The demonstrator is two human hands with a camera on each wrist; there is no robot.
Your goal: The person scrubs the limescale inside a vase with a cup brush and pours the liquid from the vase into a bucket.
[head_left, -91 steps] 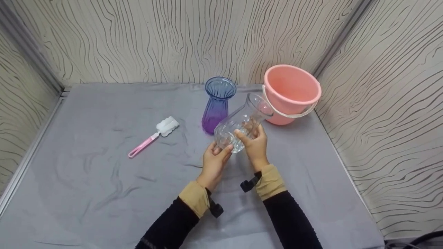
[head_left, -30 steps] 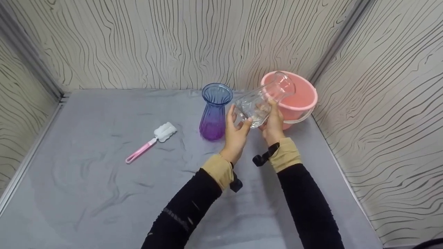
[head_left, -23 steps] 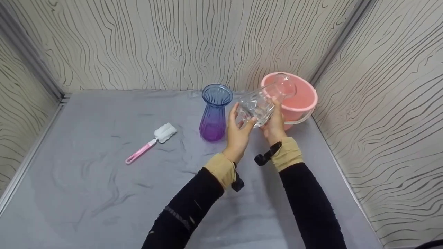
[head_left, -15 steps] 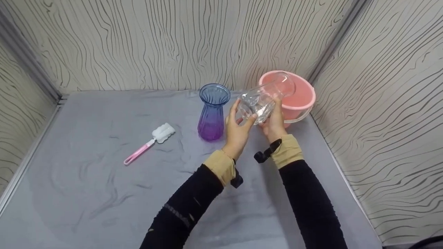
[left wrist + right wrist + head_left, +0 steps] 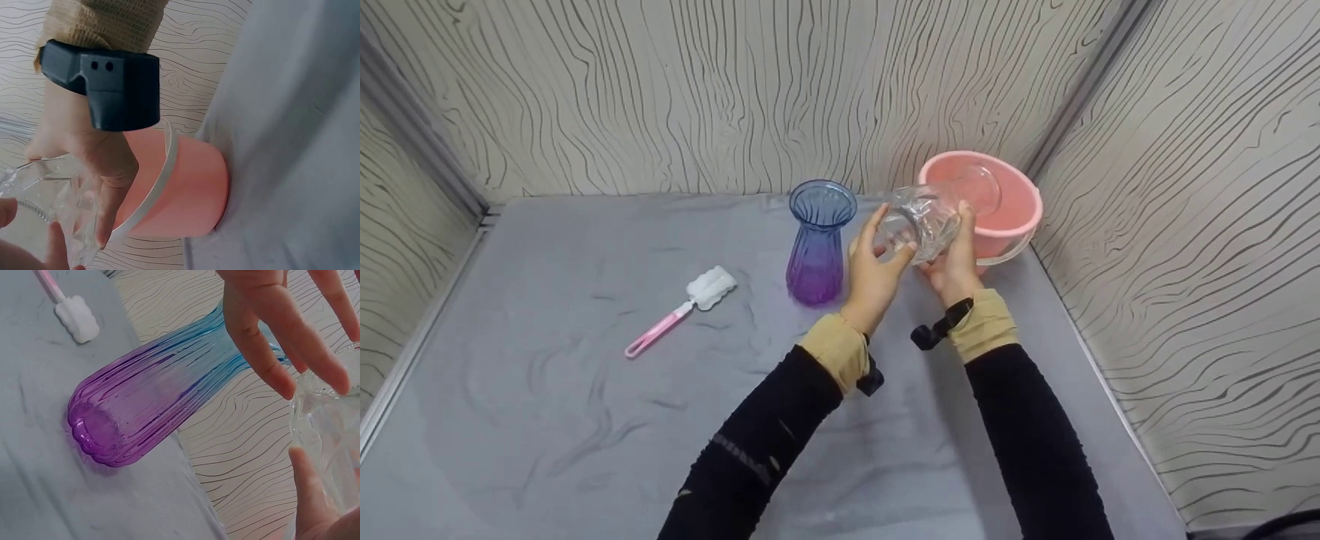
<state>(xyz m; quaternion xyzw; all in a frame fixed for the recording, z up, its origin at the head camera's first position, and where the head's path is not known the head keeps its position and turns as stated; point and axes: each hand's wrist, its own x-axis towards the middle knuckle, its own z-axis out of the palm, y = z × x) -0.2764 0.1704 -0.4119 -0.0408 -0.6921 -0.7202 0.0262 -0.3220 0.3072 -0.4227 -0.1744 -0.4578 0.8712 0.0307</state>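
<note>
Both hands hold a clear glass vase [image 5: 924,219], tilted so its mouth lies over the pink bucket's opening and its base faces the person. My left hand [image 5: 873,285] grips the base, thumb on the near side and fingers spread round the far side. The right hand [image 5: 956,267] holds the vase's body from the right and below, and its fingers are partly hidden behind the glass. In the left wrist view the right hand [image 5: 93,146] curls round the faceted glass. A pink bucket [image 5: 982,244] with a pale handle stands just beyond the right hand.
A blue-to-purple ribbed glass vase [image 5: 816,262] stands upright left of the hands. Farther left lies a white sponge brush [image 5: 711,288] with a pink handle. Grey cloth [image 5: 547,315] covers the table, and patterned wall panels [image 5: 697,90] enclose it at the back and sides.
Since three seconds ago, both hands have carried the clear vase up and right to the bucket. Over the last half second its base has risen and its mouth has dipped farther over the opening.
</note>
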